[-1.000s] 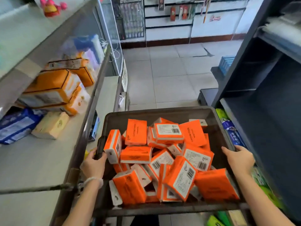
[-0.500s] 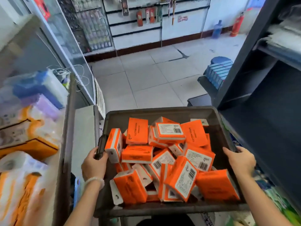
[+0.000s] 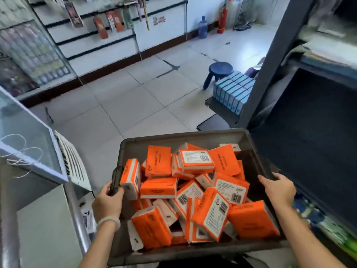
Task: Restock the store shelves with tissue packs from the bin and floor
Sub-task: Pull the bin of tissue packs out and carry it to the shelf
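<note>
Left hand [image 3: 107, 200] grips the left rim handle of the grey bin [image 3: 193, 137], right hand [image 3: 278, 188] curls over its right rim; bin carried in the aisle, dark shelf [image 3: 309, 144] just right. Orange tissue packs [image 3: 193, 194] heaped loose inside. Risk: tilting the bin could spill top packs; its corner may clip the shelf upright.

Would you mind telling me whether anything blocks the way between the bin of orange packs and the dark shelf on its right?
Nothing visible does. The bin, gripped by the left hand and right hand, sits right beside the dark shelf, whose visible surface looks bare.
</note>
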`<action>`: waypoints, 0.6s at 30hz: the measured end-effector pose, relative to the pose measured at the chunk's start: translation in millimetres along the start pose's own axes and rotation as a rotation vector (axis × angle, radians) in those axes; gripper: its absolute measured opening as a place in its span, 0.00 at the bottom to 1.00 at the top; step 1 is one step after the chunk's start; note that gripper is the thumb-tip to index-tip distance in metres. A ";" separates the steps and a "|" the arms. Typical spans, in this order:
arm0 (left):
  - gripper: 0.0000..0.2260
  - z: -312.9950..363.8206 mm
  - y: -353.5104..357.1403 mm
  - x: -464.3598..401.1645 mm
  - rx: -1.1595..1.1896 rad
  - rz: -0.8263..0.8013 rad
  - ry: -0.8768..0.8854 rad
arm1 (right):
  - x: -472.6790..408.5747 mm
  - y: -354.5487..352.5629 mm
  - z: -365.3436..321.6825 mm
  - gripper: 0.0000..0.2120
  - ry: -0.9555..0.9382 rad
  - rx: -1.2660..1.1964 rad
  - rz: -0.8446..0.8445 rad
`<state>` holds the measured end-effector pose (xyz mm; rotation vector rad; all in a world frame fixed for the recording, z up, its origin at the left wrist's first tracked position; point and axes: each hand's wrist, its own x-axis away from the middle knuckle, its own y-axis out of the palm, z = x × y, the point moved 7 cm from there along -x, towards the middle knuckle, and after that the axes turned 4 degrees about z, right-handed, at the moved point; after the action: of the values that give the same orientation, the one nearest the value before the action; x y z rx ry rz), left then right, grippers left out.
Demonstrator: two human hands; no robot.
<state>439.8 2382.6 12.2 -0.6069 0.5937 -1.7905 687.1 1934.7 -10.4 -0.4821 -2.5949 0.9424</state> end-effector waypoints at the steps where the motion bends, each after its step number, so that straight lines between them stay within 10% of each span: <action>1: 0.18 13.0 13.3 -16.5 -0.013 -0.024 0.021 | -4.6 2.3 -2.9 0.20 0.026 -0.001 0.022; 18: 0.20 196.6 270.4 -108.0 -0.158 -0.608 0.431 | 10.0 -23.9 61.0 0.22 0.586 -0.031 0.534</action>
<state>788.2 2392.7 -32.3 -0.5428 0.9167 -2.4965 647.8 1888.2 -36.8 -1.2860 -1.9755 0.7527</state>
